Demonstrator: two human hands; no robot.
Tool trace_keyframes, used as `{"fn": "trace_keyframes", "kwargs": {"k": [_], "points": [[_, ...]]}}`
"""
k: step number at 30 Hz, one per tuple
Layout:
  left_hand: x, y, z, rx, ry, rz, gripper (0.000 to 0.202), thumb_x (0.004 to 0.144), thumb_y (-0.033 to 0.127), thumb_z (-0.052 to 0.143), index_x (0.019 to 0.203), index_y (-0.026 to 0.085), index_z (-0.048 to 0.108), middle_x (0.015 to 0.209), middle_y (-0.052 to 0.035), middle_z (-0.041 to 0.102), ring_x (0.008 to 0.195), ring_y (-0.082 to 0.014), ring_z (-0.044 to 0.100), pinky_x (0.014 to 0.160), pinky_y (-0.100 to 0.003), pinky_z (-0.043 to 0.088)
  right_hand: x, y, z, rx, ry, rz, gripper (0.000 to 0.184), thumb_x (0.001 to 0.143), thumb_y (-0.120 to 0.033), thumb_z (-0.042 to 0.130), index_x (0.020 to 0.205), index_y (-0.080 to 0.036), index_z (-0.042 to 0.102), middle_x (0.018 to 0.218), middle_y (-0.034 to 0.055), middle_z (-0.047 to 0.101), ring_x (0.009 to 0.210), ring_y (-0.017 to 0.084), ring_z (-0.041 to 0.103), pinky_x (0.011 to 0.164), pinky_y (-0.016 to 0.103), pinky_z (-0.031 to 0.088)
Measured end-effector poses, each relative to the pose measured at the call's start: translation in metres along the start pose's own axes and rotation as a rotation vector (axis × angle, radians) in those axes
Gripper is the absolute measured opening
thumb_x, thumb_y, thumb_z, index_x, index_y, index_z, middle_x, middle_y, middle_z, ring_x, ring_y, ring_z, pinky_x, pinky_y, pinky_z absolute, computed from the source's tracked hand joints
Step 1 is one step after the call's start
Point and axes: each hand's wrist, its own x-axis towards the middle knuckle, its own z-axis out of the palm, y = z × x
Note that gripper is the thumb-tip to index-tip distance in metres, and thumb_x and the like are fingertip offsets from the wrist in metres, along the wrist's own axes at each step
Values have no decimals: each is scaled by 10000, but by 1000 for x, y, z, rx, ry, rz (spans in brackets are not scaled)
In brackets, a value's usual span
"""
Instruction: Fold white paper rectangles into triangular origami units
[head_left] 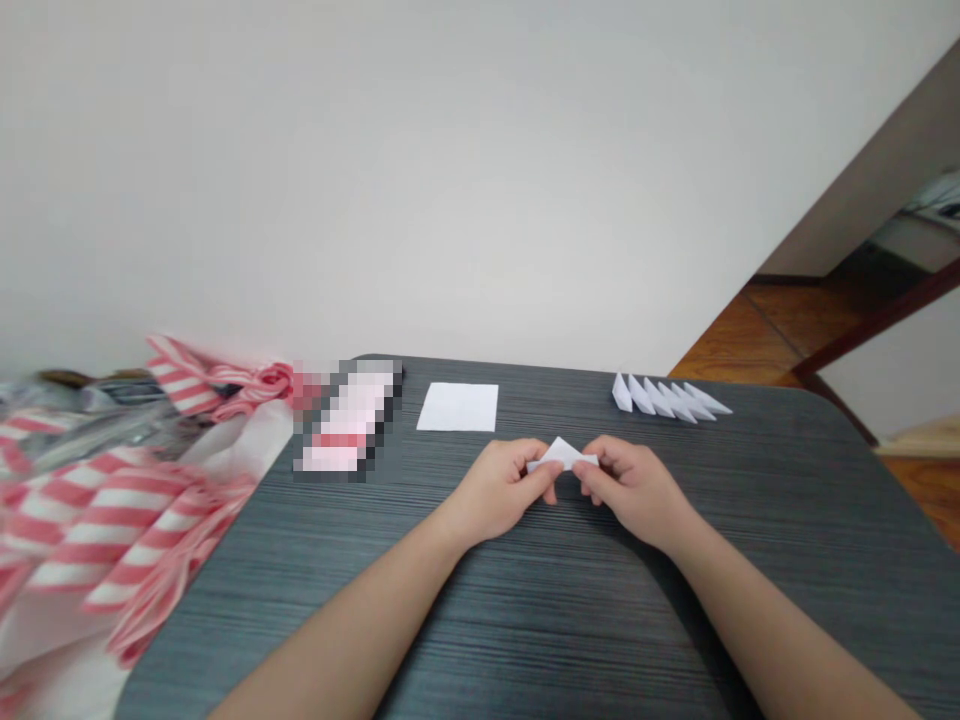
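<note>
While a small folded piece of white paper (562,456) is pinched at both ends, it is held just above the middle of the tabletop (525,640). It is clamped between the fingers and thumbs of the left hand (499,490) and the right hand (634,490), which are drawn close together with the paper between them. Ahead and to the left, a flat square white sheet (457,407) is laid on the dark wood-grain surface. Ahead and to the right, a row of folded paper triangles (670,398) is set in an overlapping line near the far edge. Further left, a pink-and-white object (346,420) is obscured by pixelation. Beside it, a heap of red-and-white striped material (97,520) is piled against the left edge of the tabletop. A white wall (450,180) rises behind, and a wooden floor (795,325) is seen at the right.
</note>
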Motion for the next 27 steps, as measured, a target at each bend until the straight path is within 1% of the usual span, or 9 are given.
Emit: {"fn": "trace_keyframes", "kwargs": {"k": [4, 8, 13, 19, 27], "points": [[0, 1, 0, 2, 8, 0, 313, 935, 304, 524, 682, 157, 635, 618, 23, 629, 536, -90, 457, 530, -210, 322, 0, -3, 0, 18, -37, 5, 171, 897, -307, 587, 783, -188, 631, 586, -24, 622, 503, 115, 558, 505, 220, 408], [-1, 2, 0, -7, 8, 0, 296, 927, 288, 531, 678, 156, 622, 629, 20, 649, 546, -90, 484, 541, -204, 341, 0, -7, -1, -6, -65, 2, 186, 898, -270, 580, 744, -184, 639, 553, -31, 610, 489, 107, 565, 503, 207, 408], [-1, 4, 0, -8, 10, -7, 287, 919, 287, 535, 679, 155, 621, 626, 16, 648, 538, -90, 484, 524, -198, 335, 0, -10, -1, -24, -59, -10, 218, 908, -260, 565, 711, -185, 621, 550, -30, 616, 490, 103, 571, 515, 205, 418], [-1, 7, 0, -26, 7, -24, 249, 897, 288, 556, 702, 157, 639, 628, 11, 647, 532, -92, 482, 509, -193, 334, -1, -10, 0, -17, -57, -17, 211, 911, -255, 557, 720, -187, 612, 550, -30, 611, 491, 107, 575, 513, 207, 422], [-1, 8, 0, -14, -1, -40, 213, 881, 245, 558, 709, 155, 647, 627, 16, 652, 534, -90, 497, 512, -188, 347, -1, -9, 2, -24, -89, -35, 197, 911, -272, 557, 748, -186, 625, 596, -16, 640, 512, 111, 593, 513, 208, 432]]}}
